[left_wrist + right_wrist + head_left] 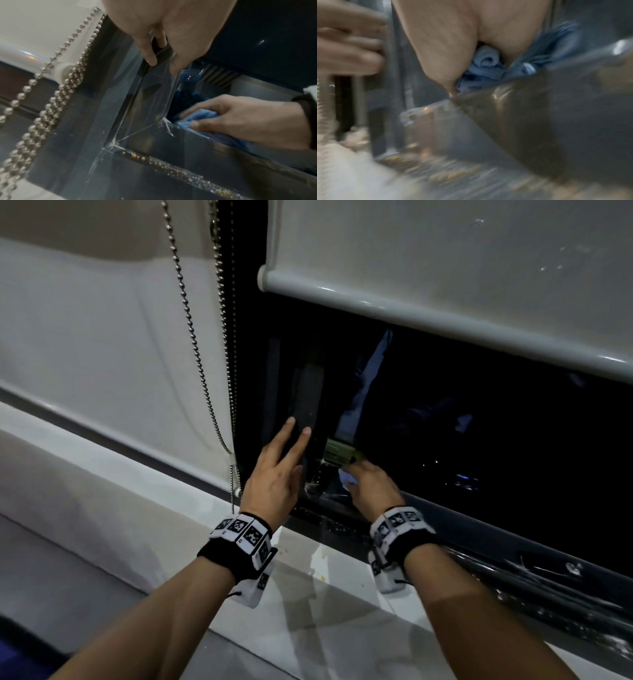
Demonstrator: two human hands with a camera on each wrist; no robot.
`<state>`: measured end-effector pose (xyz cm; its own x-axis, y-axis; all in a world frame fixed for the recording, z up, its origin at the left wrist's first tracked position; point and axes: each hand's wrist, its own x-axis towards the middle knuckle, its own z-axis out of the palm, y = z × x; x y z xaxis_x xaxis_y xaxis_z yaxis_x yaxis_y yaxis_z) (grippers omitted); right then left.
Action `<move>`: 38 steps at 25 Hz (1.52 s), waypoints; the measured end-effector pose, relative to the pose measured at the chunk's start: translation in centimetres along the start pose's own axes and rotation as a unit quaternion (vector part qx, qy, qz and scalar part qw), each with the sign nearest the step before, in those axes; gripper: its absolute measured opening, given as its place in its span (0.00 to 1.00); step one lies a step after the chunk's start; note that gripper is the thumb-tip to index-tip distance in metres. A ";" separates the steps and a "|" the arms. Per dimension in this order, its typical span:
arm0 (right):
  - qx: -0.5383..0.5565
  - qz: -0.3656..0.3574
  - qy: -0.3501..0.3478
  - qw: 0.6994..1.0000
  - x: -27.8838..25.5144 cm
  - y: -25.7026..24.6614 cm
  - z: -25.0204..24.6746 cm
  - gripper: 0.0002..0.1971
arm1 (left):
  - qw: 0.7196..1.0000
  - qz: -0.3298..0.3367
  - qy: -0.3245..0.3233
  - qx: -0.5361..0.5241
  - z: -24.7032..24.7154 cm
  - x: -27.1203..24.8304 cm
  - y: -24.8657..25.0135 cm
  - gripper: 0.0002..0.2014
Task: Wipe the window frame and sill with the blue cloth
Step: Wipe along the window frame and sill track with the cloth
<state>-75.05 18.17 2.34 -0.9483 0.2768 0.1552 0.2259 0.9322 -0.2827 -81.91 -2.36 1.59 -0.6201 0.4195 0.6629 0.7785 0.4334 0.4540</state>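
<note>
The dark window frame stands at centre, with the pale sill below it. My left hand lies with straight fingers against the frame's upright; in the left wrist view its fingertips rest on the upright's edge. My right hand grips the bunched blue cloth and presses it into the frame's lower left corner. In the left wrist view the cloth shows under the right hand. In the blurred right wrist view the cloth bulges between thumb and palm.
A grey roller blind hangs half down over the dark glass. Its bead chain dangles just left of the frame, close to my left wrist. Yellowish grit lines the bottom track. A greenish fitting sits above the cloth.
</note>
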 end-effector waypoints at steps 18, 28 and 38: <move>0.072 -0.060 -0.116 0.989 -0.4 -1.6 -2.1 0.14 | 1.000 0.003 -0.022 0.002 -0.3 -0.7 -0.7 0.37; 0.051 -0.082 -0.123 0.988 1.1 -2.5 -1.1 0.10 | 0.998 -0.008 -0.059 0.002 -0.7 -0.9 -0.5 0.41; -0.001 -0.086 -0.099 0.991 0.6 -3.9 -0.3 0.11 | 0.996 -0.026 -0.083 -0.003 -1.1 -0.8 -0.4 0.42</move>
<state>-76.49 14.76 3.81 -0.9980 0.0625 0.0126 0.0569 0.9622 -0.2662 -81.67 -3.72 1.54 -0.6672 0.5220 0.5314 0.7448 0.4539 0.4892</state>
